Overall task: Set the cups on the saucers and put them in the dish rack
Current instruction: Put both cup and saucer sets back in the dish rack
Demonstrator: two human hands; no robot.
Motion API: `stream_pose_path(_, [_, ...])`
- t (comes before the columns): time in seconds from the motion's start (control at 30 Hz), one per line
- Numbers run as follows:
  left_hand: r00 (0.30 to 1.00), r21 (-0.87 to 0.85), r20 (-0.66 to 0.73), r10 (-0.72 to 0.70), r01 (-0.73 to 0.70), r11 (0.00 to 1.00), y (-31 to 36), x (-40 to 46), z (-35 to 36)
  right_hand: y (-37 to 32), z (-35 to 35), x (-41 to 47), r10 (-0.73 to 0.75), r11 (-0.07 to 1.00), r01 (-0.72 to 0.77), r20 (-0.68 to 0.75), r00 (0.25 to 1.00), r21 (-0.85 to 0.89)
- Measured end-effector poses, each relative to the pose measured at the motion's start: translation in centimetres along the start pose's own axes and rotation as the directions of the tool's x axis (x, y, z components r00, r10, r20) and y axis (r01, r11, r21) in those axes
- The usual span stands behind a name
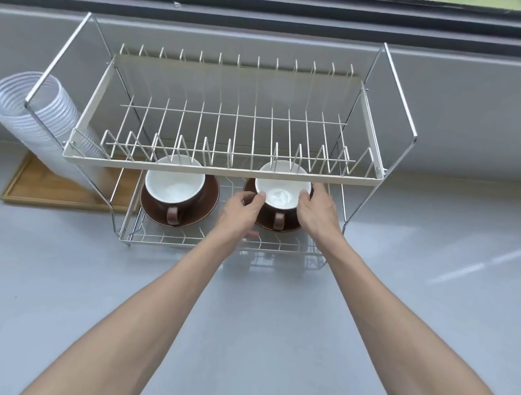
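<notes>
- Dish rack: two-tier wire rack standing on our grey worktop in front of a window sill; the upper tier holds only its white plate dividers.
- Left cup: brown outside, white inside, upright on a brown saucer on the lower tier, at the left; its handle faces us.
- Right cup: same make, upright on its own brown saucer on the lower tier, at the right, handle toward us; the upper tier's front rail crosses our view of its far rim.
- Left hand: our grip here is closed on the right cup's near-left side, thumb on the rim, fingers curled at the wall.
- Right hand: our grip is closed against the same cup's right side, fingertips at the rim; whether any fingers also touch the saucer we cannot tell.
- Both forearms, bare, reach in from the lower edge of view.
- White ribbed hose: coiled duct lying left of the rack, partly behind its frame.
- Wooden tray: flat on the worktop at the left, under the hose's end and the rack's left leg.
</notes>
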State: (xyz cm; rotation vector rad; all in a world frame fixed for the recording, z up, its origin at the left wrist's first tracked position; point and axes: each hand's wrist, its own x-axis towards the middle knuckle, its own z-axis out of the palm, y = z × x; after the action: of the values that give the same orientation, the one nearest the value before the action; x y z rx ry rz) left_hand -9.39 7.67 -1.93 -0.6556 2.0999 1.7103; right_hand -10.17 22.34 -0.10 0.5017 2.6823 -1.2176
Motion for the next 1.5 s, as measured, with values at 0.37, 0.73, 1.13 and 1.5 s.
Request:
stream_pose_path(0.37, [0.999, -0.003, -0.037, -0.026, 0.026, 1.000, -0.6, -0.2, 0.5, 0.0, -0.3, 0.0, 0.029, 1.000, -0.029, 0.027, 0.999, 0.002])
stream_pose_path(0.73, [0.999, 0.241, 0.009, 0.039, -0.040, 0.970, 0.1, -1.3, -1.2, -0.6, -0.8, -1.0, 0.015, 0.995, -0.015, 0.008, 1.000, -0.099])
stream_pose_path(1.13, [0.946, 0.747, 0.042, 0.322, -0.243, 0.618, 1.9, -4.8, -8.7, -5.7, 1.3, -5.8, -0.334, 0.837, 0.267, -0.060, 0.941, -0.477])
stream_pose_path(1.5, [0.822, 0.771, -0.204, 0.531, -0.199, 0.605, -0.3, -4.0, -14.7, -10.1, 6.5, -6.5, -0.264, 0.906, 0.272, 0.072, 0.962, -0.325])
